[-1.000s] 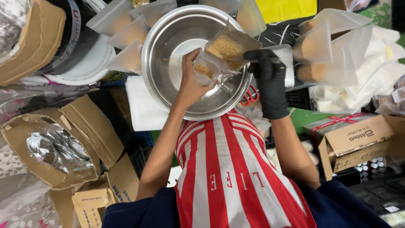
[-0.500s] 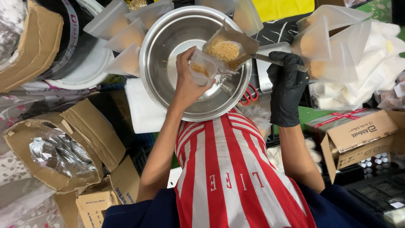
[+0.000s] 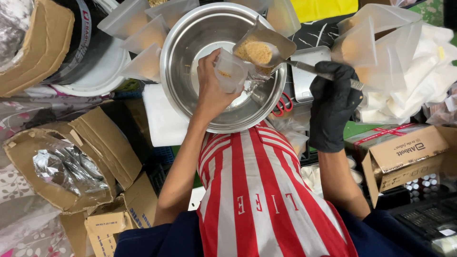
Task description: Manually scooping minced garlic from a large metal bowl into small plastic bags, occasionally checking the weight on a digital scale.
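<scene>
- A crowded packing spot seen from above: a large round stainless-steel bowl sits in the middle, on a cluttered surface packed with boxes and bags.
- The left hand, bare, is closed around a small clear plastic bag, held over the bowl with its mouth turned toward the scoop; a few tan crumbs show inside it.
- The right hand, in a black glove, is gripped around the handle of a metal scoop, which reaches from the right over the bowl's rim.
- The scoop's pan carries a heap of tan granular powder and sits just beside the bag's opening, touching or nearly touching it; which, I cannot tell.
- The bowl itself holds only scattered grains on its floor.
- A row of filled clear pouches leans along the bowl's upper left rim, and more filled pouches are stacked at the right.
- Red-handled scissors lie just right of the bowl, near a flat metal tray.
- An open cardboard box with a crumpled foil liner stands at the lower left; another brown carton lies at the right.
- A red-and-white striped apron covers the person's front, below the bowl.
</scene>
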